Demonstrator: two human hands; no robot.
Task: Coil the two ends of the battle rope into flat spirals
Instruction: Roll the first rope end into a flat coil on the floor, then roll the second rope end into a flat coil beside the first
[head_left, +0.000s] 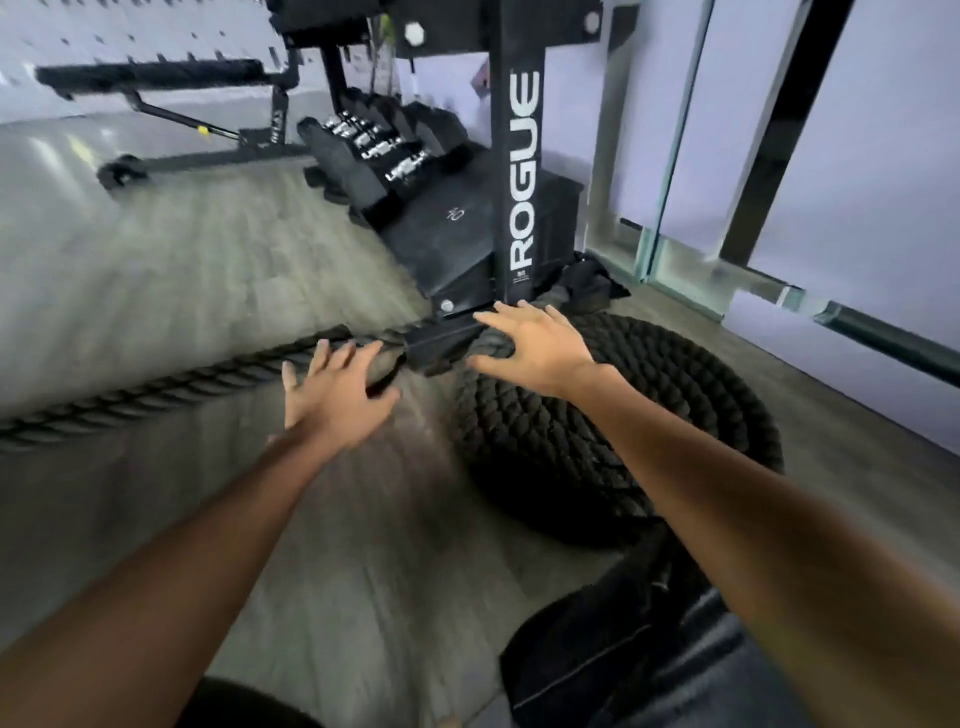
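Thick black battle rope (613, 431) down on the floor (208, 249), chunky twisted strands, rough-looking. One end already wound into a flat round spiral on the right, just this side of the rack post (522, 171) and not far from the glass wall (727, 78). Straight stretch (156, 395) of the same rope running from the post's foot off to the left edge.

Left hand (332, 395) wide open, fingers spread, right over that straight stretch, gripping nothing. Right hand (530, 348) splayed too, palm down, over the rope at the square black steel foot of the post; can't tell whether actually touching.

Post matte black, square tube, white ROGUE lettering up the side. Hex-headed dumbbells (374, 145) with shiny knurled handles lined up on the far left of it. Floor grey wood-look planks, pretty smeared with motion blur.
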